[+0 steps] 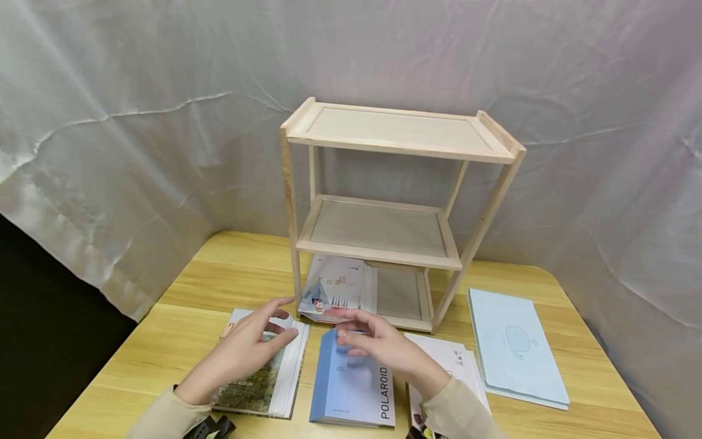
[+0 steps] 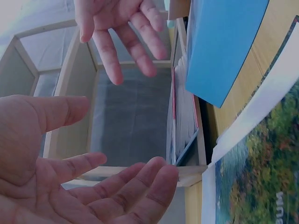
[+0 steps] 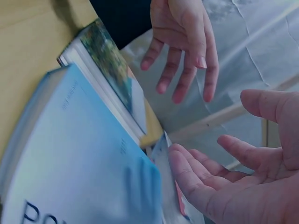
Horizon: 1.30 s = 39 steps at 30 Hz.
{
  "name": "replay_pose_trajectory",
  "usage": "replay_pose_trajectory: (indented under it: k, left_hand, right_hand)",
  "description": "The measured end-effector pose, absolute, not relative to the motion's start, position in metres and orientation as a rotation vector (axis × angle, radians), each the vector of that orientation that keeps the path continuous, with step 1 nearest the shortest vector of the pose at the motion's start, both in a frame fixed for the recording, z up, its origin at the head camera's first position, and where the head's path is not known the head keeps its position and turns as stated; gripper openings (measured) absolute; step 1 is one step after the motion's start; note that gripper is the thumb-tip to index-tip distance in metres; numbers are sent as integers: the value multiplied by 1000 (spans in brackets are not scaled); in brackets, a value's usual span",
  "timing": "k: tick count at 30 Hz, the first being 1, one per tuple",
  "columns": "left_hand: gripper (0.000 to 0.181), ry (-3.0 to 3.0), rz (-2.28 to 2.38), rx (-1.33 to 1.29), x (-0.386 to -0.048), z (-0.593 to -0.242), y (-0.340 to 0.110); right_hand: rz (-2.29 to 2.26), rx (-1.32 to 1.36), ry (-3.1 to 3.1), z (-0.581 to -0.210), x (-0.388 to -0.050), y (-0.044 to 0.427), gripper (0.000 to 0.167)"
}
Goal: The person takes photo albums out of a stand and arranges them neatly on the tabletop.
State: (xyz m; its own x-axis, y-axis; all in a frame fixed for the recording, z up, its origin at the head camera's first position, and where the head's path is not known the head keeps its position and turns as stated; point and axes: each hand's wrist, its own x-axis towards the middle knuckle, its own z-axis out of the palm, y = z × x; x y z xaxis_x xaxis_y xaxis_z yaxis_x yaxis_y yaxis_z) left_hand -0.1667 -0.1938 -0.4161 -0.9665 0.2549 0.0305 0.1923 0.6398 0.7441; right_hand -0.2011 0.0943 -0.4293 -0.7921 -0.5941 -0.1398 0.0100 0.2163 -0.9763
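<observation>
My left hand [image 1: 249, 344] hovers over a photo album with a landscape cover [image 1: 249, 390], its fingers spread and relaxed. My right hand [image 1: 384, 347] hangs above a blue album marked POLAROID [image 1: 356, 390], palm turned inward and fingers loosely bent. Neither hand holds anything; the palms face each other with a gap between them, as both wrist views show. Just beyond the fingers, a white album with a tent picture [image 1: 334, 283] lies on the left part of the bottom tier of a wooden shelf [image 1: 378, 253].
Partly under the right forearm is a white album [image 1: 450, 360]. Farther right, a pale blue album with a whale drawing [image 1: 518, 344] lies flat on the wooden table [image 1: 241, 268]. Grey curtain [image 1: 219, 91] hangs behind the three-tier shelf.
</observation>
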Motion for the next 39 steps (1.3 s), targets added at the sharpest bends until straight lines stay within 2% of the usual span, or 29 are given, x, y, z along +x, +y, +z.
replay_pose_trajectory:
  k: [18, 39]
  left_hand:
    - [63, 2798, 1217, 517, -188, -415, -173]
    - [65, 2882, 1103, 490, -210, -422, -154]
  right_hand:
    - [-1644, -465, 2116, -431, -233, 124, 65]
    - [-1577, -376, 2238, -435, -262, 124, 62]
